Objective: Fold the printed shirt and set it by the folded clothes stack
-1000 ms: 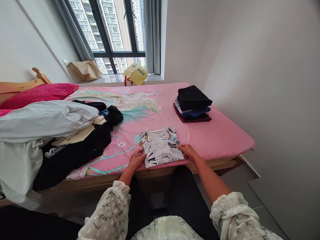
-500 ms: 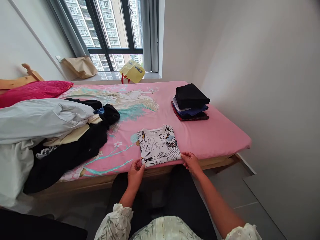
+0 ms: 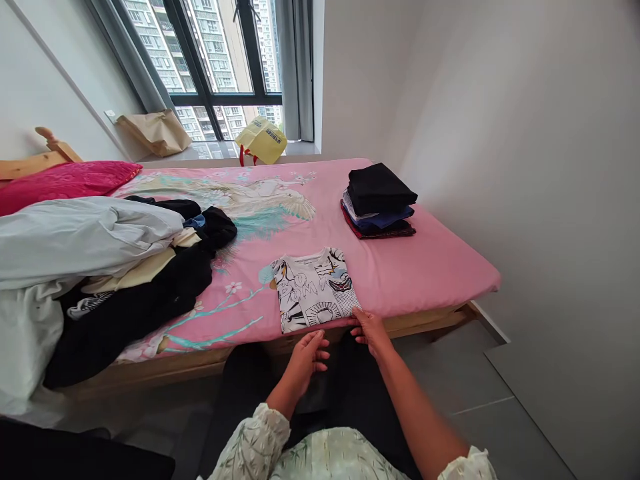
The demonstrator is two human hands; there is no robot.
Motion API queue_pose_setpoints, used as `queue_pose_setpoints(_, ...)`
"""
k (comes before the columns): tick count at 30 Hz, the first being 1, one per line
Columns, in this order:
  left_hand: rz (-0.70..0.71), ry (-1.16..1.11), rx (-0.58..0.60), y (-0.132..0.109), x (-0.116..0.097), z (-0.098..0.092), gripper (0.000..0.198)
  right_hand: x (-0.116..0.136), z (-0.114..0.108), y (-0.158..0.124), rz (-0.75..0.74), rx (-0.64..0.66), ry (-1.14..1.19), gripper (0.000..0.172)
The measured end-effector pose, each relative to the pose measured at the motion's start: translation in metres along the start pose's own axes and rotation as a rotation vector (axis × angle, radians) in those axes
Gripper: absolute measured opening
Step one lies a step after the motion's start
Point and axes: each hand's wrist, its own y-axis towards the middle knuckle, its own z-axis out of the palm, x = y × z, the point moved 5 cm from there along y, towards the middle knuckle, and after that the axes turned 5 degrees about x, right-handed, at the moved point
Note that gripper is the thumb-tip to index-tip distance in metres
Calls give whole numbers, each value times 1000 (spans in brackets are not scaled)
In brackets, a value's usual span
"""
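Note:
A folded white shirt with black comic print [image 3: 313, 290] lies at the near edge of the pink bed [image 3: 430, 267]. My right hand [image 3: 369, 328] pinches the shirt's near right corner at the bed's edge. Just below the shirt's near edge, in front of the wooden bed frame, my left hand [image 3: 309, 355] hangs with its fingers apart, holding nothing. My sleeves are pale with a leaf print.
A stack of folded dark clothes [image 3: 379, 200] sits on the bed's far right. A heap of unfolded black, cream and pale grey clothes [image 3: 115, 267] covers the left side, by a pink pillow [image 3: 65, 181]. A yellow bag [image 3: 263, 139] and a brown paper bag [image 3: 153, 131] rest on the window sill.
My left hand has let go of the shirt's left edge and dropped down and to the right, below the bed's edge. My right hand has slid to the near right corner.

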Motion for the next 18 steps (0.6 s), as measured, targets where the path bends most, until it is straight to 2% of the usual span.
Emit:
queue_pose_setpoints(4,-48,-190,110,13,-2,26,34,3,13,-11,-84,-45,114,27)
queue_pose_setpoints(8,-23,-337,128,13,-1,32,27,-3,23,-41,-146,-1,182,31)
queue_pose_setpoints(10,33,-424,86,10,-2,30,23,-12,26,-60,-176,57,211,31)
queue_pose_setpoints(14,143,-604,-100,-1,-7,21,27,-34,30,-85,-202,260,273,27)
queue_pose_setpoints(18,116,-526,-171,-29,-15,18,34,-43,42,-78,-128,391,352,37)
